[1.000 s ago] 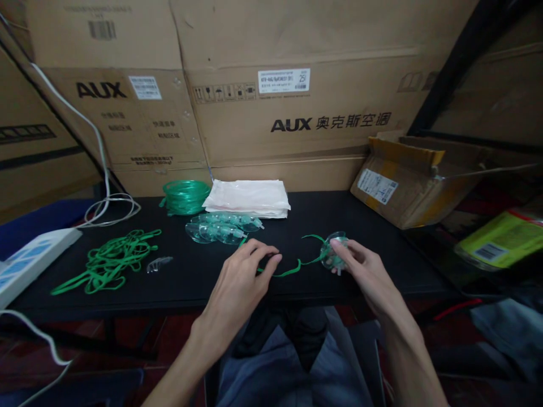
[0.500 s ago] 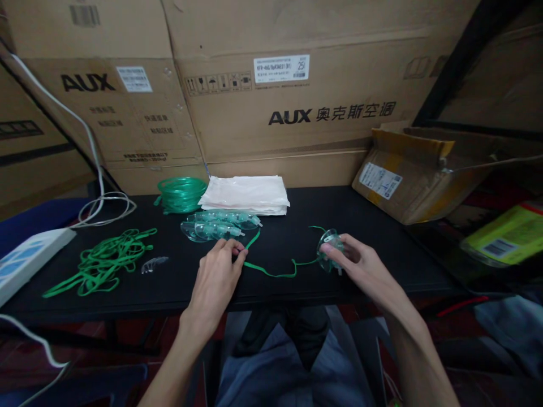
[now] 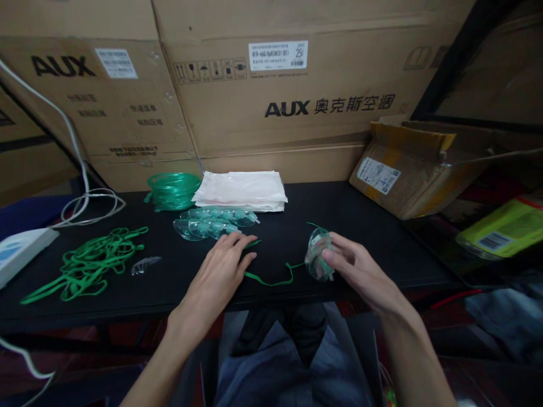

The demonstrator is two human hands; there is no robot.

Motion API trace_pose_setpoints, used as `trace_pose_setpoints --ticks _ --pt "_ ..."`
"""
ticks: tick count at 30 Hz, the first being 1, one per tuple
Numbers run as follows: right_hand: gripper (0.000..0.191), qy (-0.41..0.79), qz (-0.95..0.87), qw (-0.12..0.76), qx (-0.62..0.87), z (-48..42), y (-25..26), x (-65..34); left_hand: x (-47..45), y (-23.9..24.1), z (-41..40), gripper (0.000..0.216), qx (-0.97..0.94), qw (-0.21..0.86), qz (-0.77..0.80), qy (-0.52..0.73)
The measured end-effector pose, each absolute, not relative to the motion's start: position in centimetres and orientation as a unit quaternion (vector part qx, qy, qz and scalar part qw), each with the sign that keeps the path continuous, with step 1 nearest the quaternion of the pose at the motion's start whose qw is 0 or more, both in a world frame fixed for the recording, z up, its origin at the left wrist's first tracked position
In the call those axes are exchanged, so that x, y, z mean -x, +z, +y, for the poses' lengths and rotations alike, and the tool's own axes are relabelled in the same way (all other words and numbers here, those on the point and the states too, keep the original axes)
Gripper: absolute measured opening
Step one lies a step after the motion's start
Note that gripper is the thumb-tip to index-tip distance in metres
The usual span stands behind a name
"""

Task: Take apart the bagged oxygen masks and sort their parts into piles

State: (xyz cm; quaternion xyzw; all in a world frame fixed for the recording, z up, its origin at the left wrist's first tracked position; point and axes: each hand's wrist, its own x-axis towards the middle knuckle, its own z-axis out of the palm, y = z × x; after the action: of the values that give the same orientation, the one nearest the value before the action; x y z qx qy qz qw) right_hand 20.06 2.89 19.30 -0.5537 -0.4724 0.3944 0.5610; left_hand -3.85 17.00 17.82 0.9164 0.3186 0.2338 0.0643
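Note:
My right hand [image 3: 354,270] grips a clear green mask [image 3: 317,257] near the front edge of the black table [image 3: 382,249]. A green elastic strap [image 3: 271,280] runs from the mask leftward to my left hand [image 3: 220,268], whose fingers pinch its free end against the table. Just beyond my left hand lies a small heap of clear masks [image 3: 212,223].
A tangle of green straps [image 3: 87,263] and a small clear piece [image 3: 145,264] lie at the left. A coil of green tubing [image 3: 173,189] and a stack of white bags [image 3: 241,189] sit at the back. Cardboard boxes [image 3: 297,85] wall the rear; an open box [image 3: 407,169] stands right.
My left hand slid left along the strap toward the heap of masks. The right hand turned the mask and drew it slightly left and nearer. The view shifted right.

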Motion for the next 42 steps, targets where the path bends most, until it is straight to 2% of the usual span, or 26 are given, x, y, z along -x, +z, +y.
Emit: trace_pose_setpoints --ticks 4,8,12,18,22,28,32,35,38,42 --pt "0.043 0.315 -0.468 0.556 0.611 3.3 19.6 -22.2 2.5 17.3 17.5 0.025 -0.913 0.068 0.325 0.237" --pt "0.046 0.299 -0.486 0.498 0.653 4.3 19.2 -22.9 2.2 17.7 17.5 0.02 -0.91 0.101 0.318 0.247" --pt "0.044 0.306 -0.477 0.499 0.656 4.6 18.5 -20.4 2.3 18.9 17.2 0.017 -0.905 0.085 0.323 0.263" --pt "0.035 0.421 -0.455 0.593 0.514 5.3 18.6 -16.1 1.0 20.3 17.2 0.015 -0.891 0.124 0.299 0.319" --pt "0.039 0.388 -0.407 0.66 0.498 6.2 17.9 -17.2 -0.4 19.8 17.6 0.015 -0.882 0.164 0.256 0.36" --pt "0.04 0.391 -0.389 0.672 0.495 6.9 16.8 -17.8 -1.0 19.3 17.9 0.015 -0.867 0.19 0.263 0.378" --pt "0.032 0.396 -0.386 0.684 0.476 6.7 17.0 -17.5 -0.9 22.8 18.8 0.014 -0.843 0.201 0.275 0.416" --pt "0.031 0.41 -0.386 0.704 0.432 5.7 17.8 -17.3 -1.6 27.0 18.9 0.017 -0.804 0.27 0.245 0.47" --pt "0.039 0.526 -0.415 0.671 0.317 4.6 19.2 -16.4 -2.8 30.3 18.3 0.018 -0.778 0.315 0.213 0.5" --pt "0.053 0.645 -0.477 0.545 0.244 4.4 20.5 -14.8 -2.9 32.5 19.4 0.016 -0.747 0.33 0.202 0.541"
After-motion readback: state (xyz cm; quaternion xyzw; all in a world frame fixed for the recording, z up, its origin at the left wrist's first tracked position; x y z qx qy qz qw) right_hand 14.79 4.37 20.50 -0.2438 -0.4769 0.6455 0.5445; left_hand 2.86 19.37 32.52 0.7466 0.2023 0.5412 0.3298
